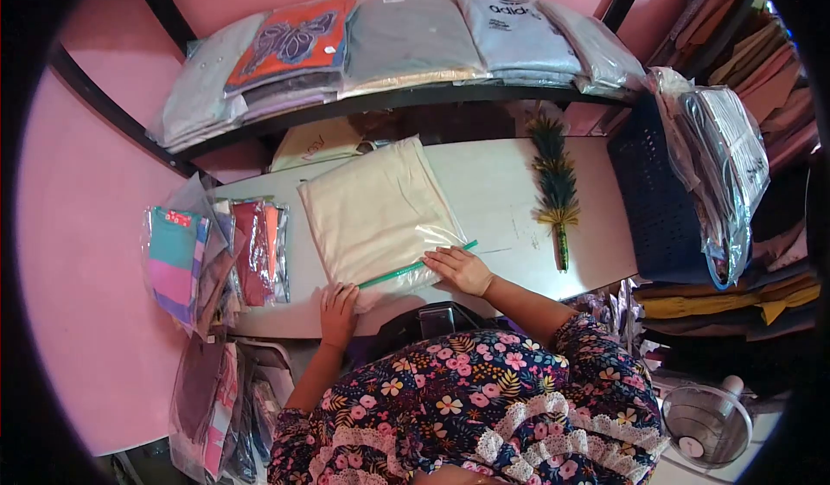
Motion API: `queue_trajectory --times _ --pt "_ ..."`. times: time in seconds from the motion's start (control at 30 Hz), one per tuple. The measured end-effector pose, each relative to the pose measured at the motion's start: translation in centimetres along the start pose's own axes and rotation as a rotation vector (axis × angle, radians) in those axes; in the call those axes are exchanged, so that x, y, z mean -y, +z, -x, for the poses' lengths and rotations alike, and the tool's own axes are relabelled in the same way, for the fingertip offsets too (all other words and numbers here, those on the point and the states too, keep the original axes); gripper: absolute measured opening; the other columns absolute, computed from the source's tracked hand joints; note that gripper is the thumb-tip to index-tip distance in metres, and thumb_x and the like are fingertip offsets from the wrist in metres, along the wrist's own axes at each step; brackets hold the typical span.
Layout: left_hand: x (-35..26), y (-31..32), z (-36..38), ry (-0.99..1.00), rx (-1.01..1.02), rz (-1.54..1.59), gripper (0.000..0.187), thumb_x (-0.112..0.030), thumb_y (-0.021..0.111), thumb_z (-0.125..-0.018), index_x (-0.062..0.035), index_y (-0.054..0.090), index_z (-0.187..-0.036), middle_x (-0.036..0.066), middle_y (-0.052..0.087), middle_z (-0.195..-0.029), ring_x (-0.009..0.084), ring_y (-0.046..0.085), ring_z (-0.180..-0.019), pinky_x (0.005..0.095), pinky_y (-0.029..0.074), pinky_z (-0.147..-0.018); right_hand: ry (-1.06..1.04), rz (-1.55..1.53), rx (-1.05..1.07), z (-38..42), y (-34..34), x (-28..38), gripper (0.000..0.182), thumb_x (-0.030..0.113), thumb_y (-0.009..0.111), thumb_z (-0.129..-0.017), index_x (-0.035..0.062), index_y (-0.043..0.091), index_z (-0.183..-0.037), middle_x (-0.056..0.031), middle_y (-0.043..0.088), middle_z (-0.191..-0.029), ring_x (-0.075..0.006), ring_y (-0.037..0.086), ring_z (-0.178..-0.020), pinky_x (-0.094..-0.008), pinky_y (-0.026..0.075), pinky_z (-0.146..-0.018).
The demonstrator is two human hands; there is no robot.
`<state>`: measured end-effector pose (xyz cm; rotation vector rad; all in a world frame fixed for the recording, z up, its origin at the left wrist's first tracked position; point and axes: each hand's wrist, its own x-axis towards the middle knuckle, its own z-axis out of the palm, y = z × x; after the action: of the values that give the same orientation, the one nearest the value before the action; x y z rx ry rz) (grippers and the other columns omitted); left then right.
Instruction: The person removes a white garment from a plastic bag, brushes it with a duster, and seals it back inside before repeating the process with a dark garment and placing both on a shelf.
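A cream folded cloth in a clear plastic bag (376, 208) lies flat on the white table (501, 174). A green strip (402, 272) runs across the bag's near end. My left hand (339, 310) rests at the bag's near left corner, by the strip's left end, with its fingers close together. Further right, my right hand (460, 269) lies over the strip with its fingers stretched out flat on the plastic.
Bagged garments (413, 40) line a black shelf (398, 98) behind the table. A feathery duster (555, 174) lies to the right, beside a blue basket (661, 200) with bagged clothes (731, 165). More bagged clothes (177, 264) stand at the left edge.
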<state>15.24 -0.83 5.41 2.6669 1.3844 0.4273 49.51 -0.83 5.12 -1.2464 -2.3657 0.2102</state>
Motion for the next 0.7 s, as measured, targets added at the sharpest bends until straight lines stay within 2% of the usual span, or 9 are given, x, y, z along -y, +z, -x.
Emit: queue_trajectory --times 0.13,0.2,0.27,0.37,0.43,0.53,0.6,0.63,0.7 --pt "1.3 -0.4 -1.1 -0.036 -0.070 0.203 0.052 0.001 0.066 -0.060 -0.0094 0.059 -0.110 0.007 0.057 -0.115 0.0263 0.054 -0.108 0.0431 0.039 -0.096 -0.069 -0.012 -0.042 -1.2 0.2 -1.4 0.050 0.018 0.059 -0.076 0.0094 0.050 -0.124 -0.0060 0.057 -0.120 -0.0225 0.057 -0.103 -0.0335 0.047 -0.088" --pt "1.7 -0.7 -1.7 -0.072 -0.142 0.312 0.046 0.005 0.065 -0.062 -0.0082 0.062 -0.106 0.008 0.060 -0.108 0.0256 0.058 -0.101 0.0390 0.044 -0.091 0.022 -0.125 0.063 -1.9 0.0 -2.0 0.043 0.020 0.059 -0.077 0.0102 0.053 -0.119 -0.0081 0.058 -0.118 -0.0241 0.057 -0.100 -0.0343 0.048 -0.085" --pt "2.3 -0.5 -2.4 -0.332 -0.265 0.685 0.037 0.009 0.062 -0.066 -0.0039 0.063 -0.101 0.009 0.064 -0.095 0.0203 0.062 -0.091 0.0303 0.048 -0.082 0.067 -0.196 0.086 -3.5 -1.9 -2.0 0.039 0.022 0.058 -0.080 0.0110 0.055 -0.117 -0.0096 0.060 -0.112 -0.0260 0.058 -0.096 -0.0358 0.049 -0.082" --pt "1.8 -2.9 -4.2 -0.485 -0.356 0.809 0.028 0.006 0.062 -0.070 0.0004 0.061 -0.098 0.008 0.064 -0.091 0.0149 0.060 -0.088 0.0280 0.048 -0.078 0.174 -0.282 0.152 -6.4 -6.3 -1.5 0.031 0.027 0.057 -0.083 0.0128 0.057 -0.111 -0.0117 0.063 -0.100 -0.0299 0.060 -0.088 -0.0393 0.049 -0.075" --pt "1.2 -5.4 -5.9 -0.443 -0.389 0.852 0.030 0.004 0.064 -0.068 0.0019 0.060 -0.098 0.008 0.063 -0.091 0.0143 0.060 -0.087 0.0282 0.048 -0.077 0.197 -0.328 0.074 -7.6 -7.4 -1.6 0.025 0.031 0.054 -0.087 0.0136 0.059 -0.104 -0.0144 0.064 -0.082 -0.0346 0.061 -0.076 -0.0436 0.048 -0.068" --pt "1.0 -4.4 -6.9 -0.347 -0.469 1.013 0.045 -0.006 0.075 -0.063 0.0029 0.055 -0.102 0.008 0.063 -0.091 0.0156 0.060 -0.082 0.0297 0.048 -0.076 0.271 -0.427 0.058 -8.3 -8.6 -1.7 0.023 0.031 0.053 -0.087 0.0139 0.059 -0.102 -0.0159 0.063 -0.074 -0.0352 0.061 -0.071 -0.0442 0.048 -0.065" --pt "0.9 -3.4 -6.5 -0.270 -0.326 0.649 0.058 -0.013 0.083 -0.058 0.0020 0.053 -0.105 0.009 0.063 -0.092 0.0178 0.060 -0.083 0.0310 0.048 -0.077 0.284 -0.415 0.077 -8.0 -7.4 -2.3 0.025 0.033 0.053 -0.087 0.0137 0.059 -0.101 -0.0165 0.061 -0.068 -0.0352 0.061 -0.067 -0.0444 0.047 -0.062" --pt "1.3 -1.5 -5.9 -0.450 -0.322 0.681 0.060 -0.017 0.086 -0.055 0.0009 0.054 -0.103 0.011 0.063 -0.093 0.0193 0.061 -0.085 0.0317 0.049 -0.078 0.353 -0.446 0.097 -7.6 -6.6 -2.4 0.025 0.035 0.054 -0.087 0.0136 0.059 -0.100 -0.0160 0.061 -0.067 -0.0353 0.060 -0.065 -0.0444 0.047 -0.061" --pt "0.9 -0.8 -5.6 -0.516 -0.323 0.704 0.059 -0.017 0.086 -0.056 0.0009 0.054 -0.103 0.011 0.063 -0.093 0.0193 0.061 -0.085 0.0319 0.049 -0.078 0.469 -0.482 0.143 -7.1 -6.3 -2.2 0.033 0.037 0.060 -0.083 0.0109 0.058 -0.102 -0.0158 0.061 -0.066 -0.0339 0.061 -0.063 -0.0419 0.048 -0.060"
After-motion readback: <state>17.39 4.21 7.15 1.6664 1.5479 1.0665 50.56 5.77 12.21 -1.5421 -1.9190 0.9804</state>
